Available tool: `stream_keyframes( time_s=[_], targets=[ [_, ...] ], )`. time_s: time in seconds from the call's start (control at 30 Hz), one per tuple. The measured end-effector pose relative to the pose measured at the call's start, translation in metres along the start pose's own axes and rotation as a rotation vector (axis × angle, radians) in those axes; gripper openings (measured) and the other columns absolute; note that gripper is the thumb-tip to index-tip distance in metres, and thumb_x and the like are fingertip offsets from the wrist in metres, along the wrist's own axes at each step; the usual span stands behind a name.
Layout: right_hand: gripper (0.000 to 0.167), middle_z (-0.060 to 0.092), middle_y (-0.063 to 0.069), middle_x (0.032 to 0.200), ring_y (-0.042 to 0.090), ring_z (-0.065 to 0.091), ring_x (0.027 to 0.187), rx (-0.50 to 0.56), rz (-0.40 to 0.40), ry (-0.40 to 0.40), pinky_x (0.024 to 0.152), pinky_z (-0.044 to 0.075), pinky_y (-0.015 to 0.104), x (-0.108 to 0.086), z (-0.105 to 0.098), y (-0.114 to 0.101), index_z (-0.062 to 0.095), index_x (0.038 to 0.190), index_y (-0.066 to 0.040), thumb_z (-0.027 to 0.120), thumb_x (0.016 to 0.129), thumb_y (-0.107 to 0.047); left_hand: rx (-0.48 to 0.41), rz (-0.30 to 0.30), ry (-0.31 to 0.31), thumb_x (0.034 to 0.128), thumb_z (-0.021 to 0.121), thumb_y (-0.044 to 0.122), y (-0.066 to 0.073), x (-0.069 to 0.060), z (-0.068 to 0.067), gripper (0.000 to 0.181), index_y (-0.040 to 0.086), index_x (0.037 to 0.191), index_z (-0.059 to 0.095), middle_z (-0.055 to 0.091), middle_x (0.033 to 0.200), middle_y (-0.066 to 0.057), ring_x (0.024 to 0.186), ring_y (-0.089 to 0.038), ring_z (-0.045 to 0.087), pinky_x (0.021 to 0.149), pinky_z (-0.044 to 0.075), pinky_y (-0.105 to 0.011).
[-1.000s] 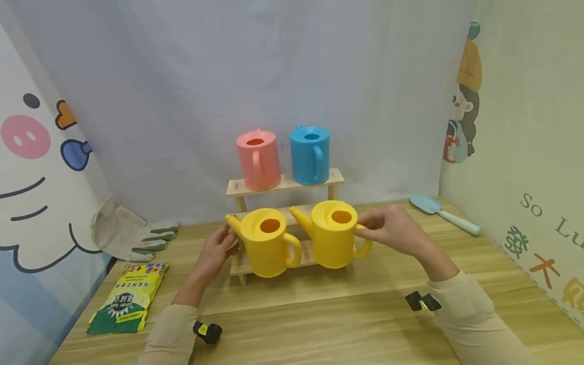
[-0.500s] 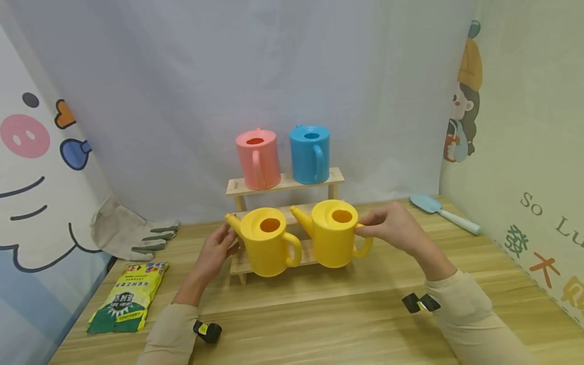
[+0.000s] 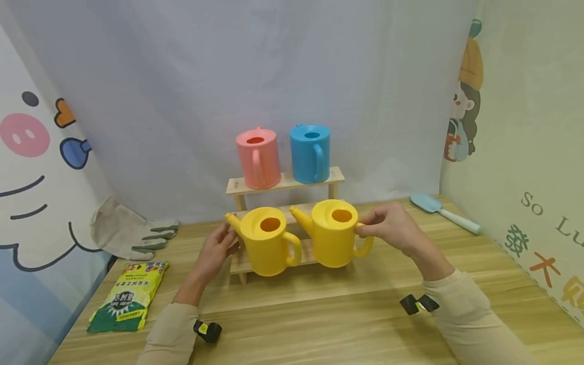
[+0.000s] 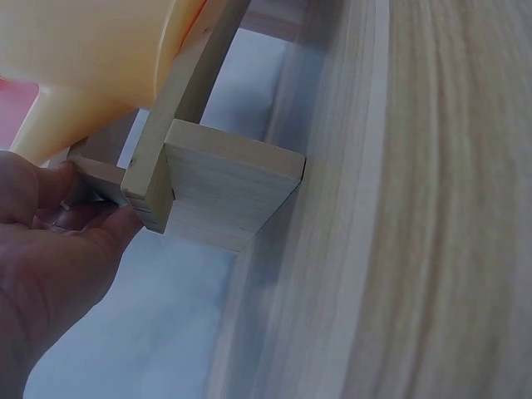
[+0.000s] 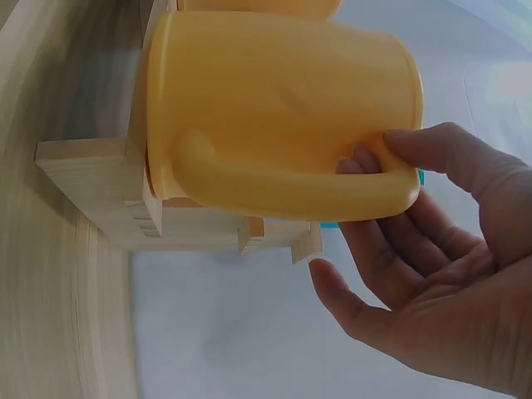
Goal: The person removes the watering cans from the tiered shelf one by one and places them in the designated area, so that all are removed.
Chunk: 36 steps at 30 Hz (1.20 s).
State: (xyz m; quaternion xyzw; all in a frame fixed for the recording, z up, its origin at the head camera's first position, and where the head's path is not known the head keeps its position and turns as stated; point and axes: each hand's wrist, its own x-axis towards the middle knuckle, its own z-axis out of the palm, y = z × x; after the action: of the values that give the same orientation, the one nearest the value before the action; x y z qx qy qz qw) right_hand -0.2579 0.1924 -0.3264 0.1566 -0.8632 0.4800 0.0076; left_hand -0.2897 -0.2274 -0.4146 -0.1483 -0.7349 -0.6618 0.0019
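Observation:
Two yellow watering cans stand side by side on the lower part of a wooden stepped stand [image 3: 285, 183], spouts to the left. Beside the left yellow can [image 3: 266, 248], my left hand [image 3: 215, 255] is at the stand's left end; in the left wrist view its fingers and thumb [image 4: 58, 258] hold the board ends, close under the spout. My right hand [image 3: 396, 228] grips the handle of the right yellow can [image 3: 334, 241]; the right wrist view shows fingers of that hand [image 5: 449, 258] passing through the handle [image 5: 291, 193], with the thumb near its upper end.
On the top step stand a pink can [image 3: 262, 165] and a blue can [image 3: 310, 159]. At the left lie a glove [image 3: 123, 230] and a yellow-green packet [image 3: 129, 299]. A light blue trowel [image 3: 444, 212] lies at the back right, near the wall.
My right wrist and sleeve have shifted slightly to the left. Both yellow cans and my left hand look unchanged in place.

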Motion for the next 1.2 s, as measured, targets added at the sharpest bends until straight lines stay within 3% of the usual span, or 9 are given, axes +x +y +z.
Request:
stream_keyframes(
  time_s=[0.4,0.6,0.9,1.2],
  targets=[
    [0.02,0.074,0.01,0.091,0.024,0.064,0.086,0.057,-0.055,0.054,0.078,0.055,0.032,-0.002,-0.002,0.001,0.077,0.093,0.003,0.081,0.086,-0.015,0.007,-0.004,0.006,0.1104,0.039,0.015,0.0,-0.001,0.001,0.054,0.005,0.16,0.02,0.024,0.162,-0.019,0.144,-0.036,0.032,0.11,0.04,-0.046],
    [0.023,0.074,0.011,0.089,0.022,0.067,0.084,0.119,-0.094,0.069,0.077,0.057,0.028,-0.004,-0.012,-0.002,0.074,0.096,0.008,0.079,0.088,-0.012,0.01,-0.006,0.01,0.1104,0.039,0.016,0.0,-0.001,0.001,0.054,0.006,0.16,0.021,0.024,0.162,-0.019,0.144,-0.036,0.031,0.11,0.04,-0.046],
    [0.026,0.073,0.001,0.082,0.02,0.065,0.083,0.182,-0.095,0.117,0.079,0.055,0.027,-0.011,-0.029,-0.01,0.07,0.099,0.01,0.079,0.089,-0.013,0.007,-0.001,0.012,0.1105,0.039,0.015,-0.001,0.001,0.001,0.053,0.007,0.16,0.021,0.025,0.162,-0.018,0.143,-0.035,0.032,0.11,0.041,-0.046],
    [0.015,0.073,0.001,0.08,0.018,0.065,0.079,0.214,-0.18,0.171,0.075,0.056,0.023,-0.021,-0.049,-0.014,0.071,0.094,0.007,0.075,0.091,-0.007,0.008,-0.011,0.016,0.1105,0.038,0.014,0.0,0.0,0.002,0.053,0.007,0.16,0.021,0.024,0.162,-0.018,0.144,-0.034,0.031,0.11,0.04,-0.046]
  ],
)
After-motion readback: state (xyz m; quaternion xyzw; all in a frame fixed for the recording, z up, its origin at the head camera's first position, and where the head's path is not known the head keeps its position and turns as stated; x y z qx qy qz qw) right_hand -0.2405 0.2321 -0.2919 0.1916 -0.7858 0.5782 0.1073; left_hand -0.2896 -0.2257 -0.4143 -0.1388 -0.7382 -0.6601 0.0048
